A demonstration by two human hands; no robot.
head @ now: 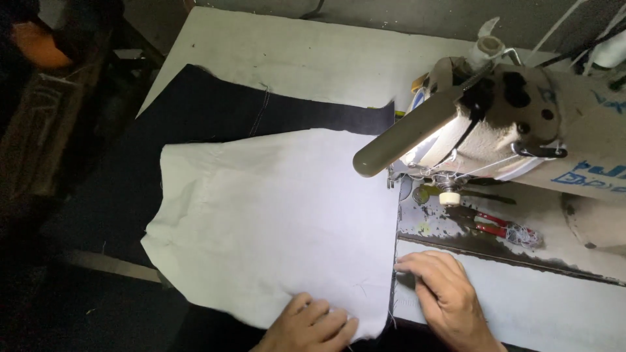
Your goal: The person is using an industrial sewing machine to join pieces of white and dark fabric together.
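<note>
Two hands flat on cloth at a sewing machine (521,130).
Left hand (313,324) fingers rest spread on the white cloth (274,221); right hand (443,293) fingers press its edge, holding nothing, dark cloth (195,111) beyond on the surface (313,52).

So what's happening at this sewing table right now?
A person is lining up fabric at a sewing machine. The left hand lies flat on the near edge of a white cloth, which sits on top of a dark cloth. The right hand presses its fingertips on the cloths' right edge, on the table just in front of the machine. Red-handled snips lie on the machine bed, untouched.
</note>
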